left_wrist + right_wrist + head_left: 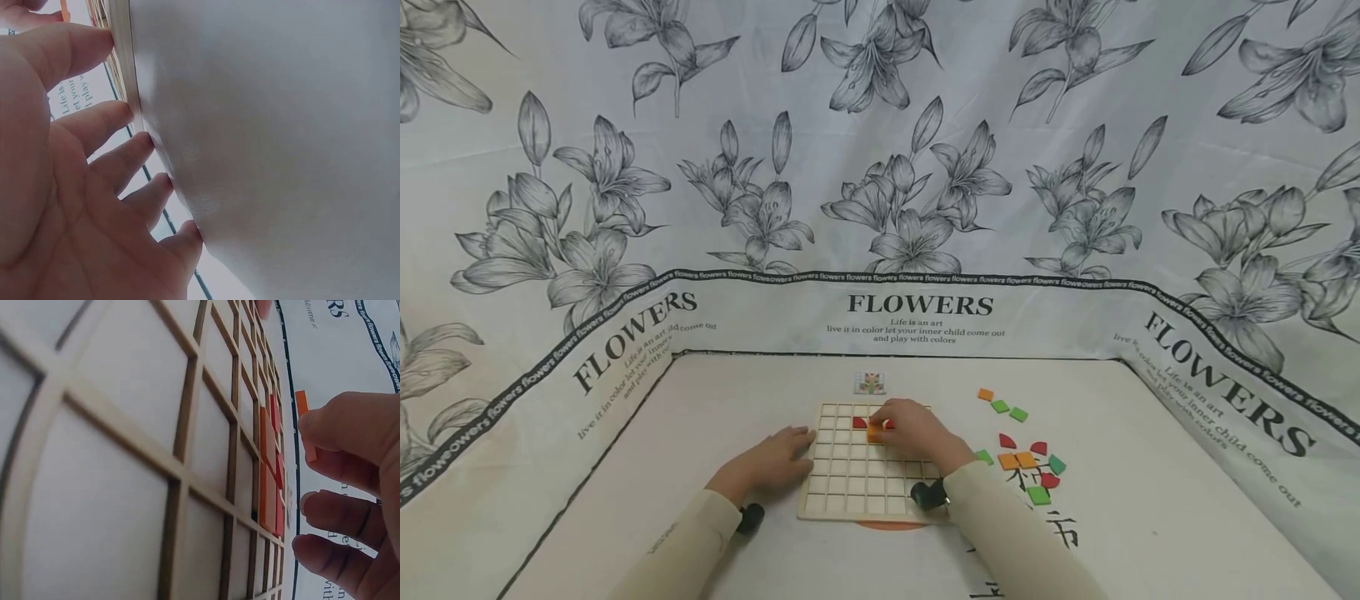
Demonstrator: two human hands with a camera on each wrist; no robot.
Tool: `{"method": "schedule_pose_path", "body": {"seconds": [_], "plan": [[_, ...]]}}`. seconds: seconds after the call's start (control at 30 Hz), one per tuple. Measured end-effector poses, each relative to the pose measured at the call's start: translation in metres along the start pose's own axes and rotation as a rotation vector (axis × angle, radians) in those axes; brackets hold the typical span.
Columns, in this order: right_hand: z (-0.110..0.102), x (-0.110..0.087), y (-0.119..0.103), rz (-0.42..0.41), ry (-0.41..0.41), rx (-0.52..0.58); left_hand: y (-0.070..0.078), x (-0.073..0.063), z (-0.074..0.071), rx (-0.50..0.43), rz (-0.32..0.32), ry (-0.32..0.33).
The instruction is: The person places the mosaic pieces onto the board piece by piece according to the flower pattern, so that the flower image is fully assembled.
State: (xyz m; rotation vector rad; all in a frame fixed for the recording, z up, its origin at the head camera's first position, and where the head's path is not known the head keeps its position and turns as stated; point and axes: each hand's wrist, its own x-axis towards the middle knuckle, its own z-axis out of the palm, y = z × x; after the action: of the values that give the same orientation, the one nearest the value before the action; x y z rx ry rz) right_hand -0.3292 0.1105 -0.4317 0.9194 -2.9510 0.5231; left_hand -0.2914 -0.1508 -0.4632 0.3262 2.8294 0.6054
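Observation:
A wooden grid board [838, 502] with square cells lies on the table. My right hand [917, 429] is over its upper middle, and in the right wrist view thumb and finger pinch a thin orange tile [306, 425] above the cells. Orange tiles [267, 497] and red tiles [279, 509] sit in cells just below that hand. One red quarter-round tile [860, 422] shows left of the fingers in the head view; the hand partly covers others. At the board's left edge, my left hand [771, 462] touches the side with its thumb and fingertips.
Loose green, red and orange tiles [1026, 459] lie right of the board. Farther back are an orange tile [986, 394] and green ones [1018, 413]. A small picture card [870, 383] lies behind the board. Flower-printed cloth [917, 321] walls the back and sides.

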Motion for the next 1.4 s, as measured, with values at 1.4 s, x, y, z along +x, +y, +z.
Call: {"method": "schedule_pose_path", "body": {"seconds": [1.4], "plan": [[0.022,0.016,-0.021,0.008,0.021,-0.118,-0.002,0.003,0.001,-0.016,-0.012,-0.019]]}}
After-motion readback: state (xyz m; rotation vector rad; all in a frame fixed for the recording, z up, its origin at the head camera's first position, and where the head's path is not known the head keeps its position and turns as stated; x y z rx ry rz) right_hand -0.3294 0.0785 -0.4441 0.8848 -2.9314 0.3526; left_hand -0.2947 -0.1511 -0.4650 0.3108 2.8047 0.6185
